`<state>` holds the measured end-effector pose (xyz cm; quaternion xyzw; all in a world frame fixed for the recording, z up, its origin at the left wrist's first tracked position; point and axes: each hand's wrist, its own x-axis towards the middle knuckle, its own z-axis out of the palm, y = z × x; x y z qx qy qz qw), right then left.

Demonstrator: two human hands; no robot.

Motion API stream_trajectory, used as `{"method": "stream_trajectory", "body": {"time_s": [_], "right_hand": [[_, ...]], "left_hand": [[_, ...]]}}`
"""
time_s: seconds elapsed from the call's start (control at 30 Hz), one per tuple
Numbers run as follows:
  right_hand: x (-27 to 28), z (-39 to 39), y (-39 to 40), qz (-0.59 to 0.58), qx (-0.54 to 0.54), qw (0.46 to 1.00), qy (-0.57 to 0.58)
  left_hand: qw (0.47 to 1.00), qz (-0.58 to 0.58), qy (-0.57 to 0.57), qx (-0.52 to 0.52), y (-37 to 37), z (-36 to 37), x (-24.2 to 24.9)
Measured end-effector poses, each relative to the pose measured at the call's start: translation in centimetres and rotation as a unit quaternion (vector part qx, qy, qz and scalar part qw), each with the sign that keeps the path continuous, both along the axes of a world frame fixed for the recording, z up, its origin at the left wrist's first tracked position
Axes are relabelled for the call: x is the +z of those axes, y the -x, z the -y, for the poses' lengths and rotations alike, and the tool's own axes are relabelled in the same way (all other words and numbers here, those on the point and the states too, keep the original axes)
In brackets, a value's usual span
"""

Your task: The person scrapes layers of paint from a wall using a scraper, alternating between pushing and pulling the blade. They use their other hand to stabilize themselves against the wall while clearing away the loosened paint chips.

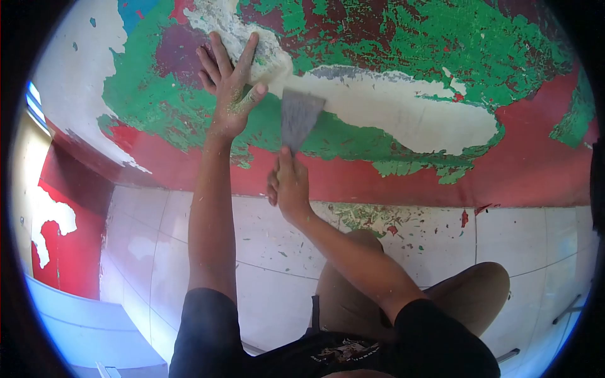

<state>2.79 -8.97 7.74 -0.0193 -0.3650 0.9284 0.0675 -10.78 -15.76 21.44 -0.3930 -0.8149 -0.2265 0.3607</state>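
Note:
My left hand (pixel 232 88) lies with spread fingers on the wall, beside a rough pale bare patch, and holds nothing. Greenish dust clings near its thumb. In my right hand (pixel 290 184) is the handle of a flat, wide-bladed scraper (pixel 301 118). The grey blade points up, slightly blurred, with its edge near the left end of a long whitish patch (pixel 403 110). Around the patch the wall (pixel 353 140) carries flaking green paint, with red paint (pixel 535 164) below it.
Paint flakes (pixel 362 217) are scattered on the light tiled floor (pixel 265 246) along the wall's foot. My bent knees are at the lower right. A red side wall (pixel 79 239) and a pale blue-white surface (pixel 88 318) stand at the left. Small dark objects lie at the right.

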Motion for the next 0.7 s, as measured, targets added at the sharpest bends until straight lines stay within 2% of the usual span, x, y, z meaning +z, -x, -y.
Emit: {"method": "stream_trajectory", "body": {"time_s": [0.03, 0.13, 0.27, 0.33, 0.4, 0.47, 0.5, 0.53, 0.57, 0.7], "right_hand": [[-1.4, -0.1, -0.5, 0.043, 0.020, 0.999, -0.003], [-4.2, -1.1, -1.3, 0.073, 0.033, 0.996, -0.044], [-5.9, -3.9, -2.7, 0.046, 0.013, 0.993, -0.110], [-6.4, -5.7, -4.3, 0.049, 0.024, 0.989, -0.134], [-6.9, -6.8, -5.3, 0.054, 0.035, 0.986, -0.155], [-7.4, -7.3, -5.9, 0.049, -0.001, 0.982, -0.182], [-7.3, -7.6, -6.2, 0.051, -0.002, 0.982, -0.183], [-7.2, -7.7, -6.5, 0.045, 0.006, 0.982, -0.182], [-7.0, -7.7, -6.7, 0.039, 0.015, 0.983, -0.180], [-6.2, -7.0, -7.2, 0.036, 0.021, 0.986, -0.161]], "left_hand": [[1.000, 0.003, -0.002, -0.008, -0.2, 0.1, -0.1], [0.999, -0.031, 0.011, 0.006, -0.4, -0.2, -0.4], [0.998, -0.054, -0.009, 0.022, -1.7, -0.9, -0.3], [0.990, -0.127, -0.055, -0.017, -3.5, -1.4, 0.1], [0.996, -0.036, -0.077, -0.025, -8.1, -1.9, -1.7], [0.988, 0.053, -0.141, -0.046, -10.9, -3.0, -5.3], [0.987, 0.055, -0.142, -0.047, -11.3, -3.5, -5.4], [0.956, 0.236, -0.165, -0.055, -11.9, -3.7, -5.3], [0.892, 0.408, -0.184, -0.060, -12.3, -3.6, -5.3], [0.896, 0.416, -0.155, -0.013, -9.9, -2.7, -5.2]]}}
